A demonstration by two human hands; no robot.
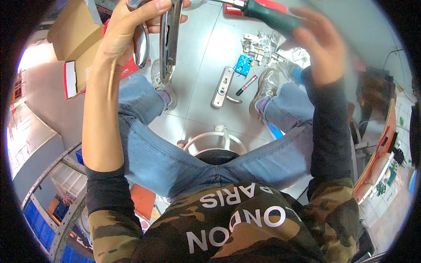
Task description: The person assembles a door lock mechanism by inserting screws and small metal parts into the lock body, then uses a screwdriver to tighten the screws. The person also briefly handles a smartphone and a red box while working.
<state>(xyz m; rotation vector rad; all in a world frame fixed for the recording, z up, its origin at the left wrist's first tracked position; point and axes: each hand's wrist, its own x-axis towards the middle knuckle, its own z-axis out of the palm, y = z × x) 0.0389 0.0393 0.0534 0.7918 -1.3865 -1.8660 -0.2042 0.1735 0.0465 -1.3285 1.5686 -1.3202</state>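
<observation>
My left hand (127, 26) is raised at the top left and grips a silver door-lock plate with its lever handle (169, 41), which hangs down toward my left shoe. My right hand (322, 48), blurred by motion, holds a dark green-handled screwdriver (267, 15) at the top right, its tip pointing left toward the plate. On the grey floor between my feet lie a second silver handle plate (222, 87) and a black marker with a red end (247, 85).
An open cardboard box with a red side (76, 44) lies at the top left. A blue card (243, 65) and clear bags of small metal parts (267, 46) are scattered near my right shoe. A round stool (215, 144) sits under me. Shelving (57, 184) stands at lower left.
</observation>
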